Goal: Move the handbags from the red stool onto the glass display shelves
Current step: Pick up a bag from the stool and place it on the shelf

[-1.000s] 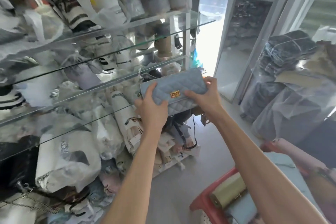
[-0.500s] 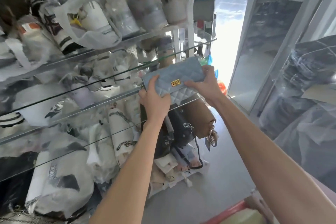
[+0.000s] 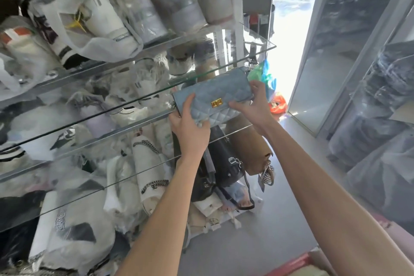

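Down at the bottom right corner, a bit of the red stool (image 3: 289, 264) peeks in, with something pale on it that I cannot make out. Two bare arms reach up from there.

Farther up, the left hand (image 3: 189, 129) holds the left end of one blue handbag (image 3: 212, 96). Its fingers are curled round the bottom edge and its thumb lies on the front. The right hand (image 3: 255, 105) pinches the right end, thumb on the front and fingers curled behind. So both hands are clamped on the bag. The bag has one gold clasp (image 3: 216, 103) in the middle. It is tilted, with its right end higher, and it is at the front edge of a glass shelf (image 3: 143, 98), near that shelf's right end. I cannot tell if it touches the glass yet.

I think the step now is to set the bag down on the shelf. To do it well, hold it level, slide it gently onto the glass, and let go only when it rests flat. Keep the clasp facing out so people can see it. Glass can chip, so no bumping.

Behind the bag, I count four glass shelves, one above the other. They are full of wrapped bags (image 3: 94, 24), too many and too blurry to count. Lower down, one black bag (image 3: 224, 159) and one brown bag (image 3: 248, 148) sit side by side.
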Demonstrator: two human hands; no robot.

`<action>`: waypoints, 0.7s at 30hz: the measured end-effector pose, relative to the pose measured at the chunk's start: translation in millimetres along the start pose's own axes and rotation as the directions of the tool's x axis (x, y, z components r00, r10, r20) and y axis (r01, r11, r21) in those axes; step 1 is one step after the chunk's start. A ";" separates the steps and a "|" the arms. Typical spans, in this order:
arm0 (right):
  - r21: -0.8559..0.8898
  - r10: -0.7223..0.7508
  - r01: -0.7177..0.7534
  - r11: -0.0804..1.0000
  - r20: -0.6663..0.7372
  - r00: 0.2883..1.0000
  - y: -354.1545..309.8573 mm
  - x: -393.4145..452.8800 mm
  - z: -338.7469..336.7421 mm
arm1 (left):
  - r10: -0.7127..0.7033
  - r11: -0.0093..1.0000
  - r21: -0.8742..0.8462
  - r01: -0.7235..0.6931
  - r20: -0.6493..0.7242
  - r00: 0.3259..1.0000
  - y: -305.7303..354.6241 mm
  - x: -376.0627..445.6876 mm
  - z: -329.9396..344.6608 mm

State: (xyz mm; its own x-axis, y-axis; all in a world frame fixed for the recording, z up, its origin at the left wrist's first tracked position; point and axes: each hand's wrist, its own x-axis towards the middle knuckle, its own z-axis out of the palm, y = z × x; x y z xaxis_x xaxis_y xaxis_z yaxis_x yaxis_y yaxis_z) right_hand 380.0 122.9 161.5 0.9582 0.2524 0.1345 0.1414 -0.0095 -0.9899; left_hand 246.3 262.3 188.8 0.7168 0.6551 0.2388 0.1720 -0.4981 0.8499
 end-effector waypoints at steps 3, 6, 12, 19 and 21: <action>-0.004 -0.011 0.011 1.000 -0.008 1.000 4.8 -8.6 -3.5 | -0.008 1.000 -0.020 0.008 -0.001 1.000 1.5 -7.7 -2.2; -0.003 -0.033 0.033 0.999 0.002 0.999 3.7 -16.2 -5.8 | -0.017 1.000 -0.024 0.018 0.012 1.000 3.5 -13.2 -2.4; 0.009 -0.003 0.003 1.000 0.006 1.000 -3.0 -22.8 -4.8 | -0.049 0.999 -0.018 0.051 0.067 0.997 1.1 -16.7 1.5; 0.037 0.054 -0.050 0.998 -0.103 0.993 -1.7 -71.5 -8.5 | -0.051 0.992 -0.110 0.059 0.075 0.996 3.8 -46.5 -9.6; 0.035 0.097 -0.093 0.995 -0.124 0.988 -5.6 -95.1 -10.2 | -0.060 0.986 -0.150 0.068 0.060 0.996 7.5 -63.4 -13.6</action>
State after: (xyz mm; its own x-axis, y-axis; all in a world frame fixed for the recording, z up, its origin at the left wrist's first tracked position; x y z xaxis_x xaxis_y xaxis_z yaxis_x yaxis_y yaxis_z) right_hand 290.6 89.1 154.7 0.9908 0.1288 0.0426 0.0428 0.0012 -0.9991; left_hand 192.9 224.8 186.4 0.7442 0.6487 0.1593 0.1168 -0.3612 0.9251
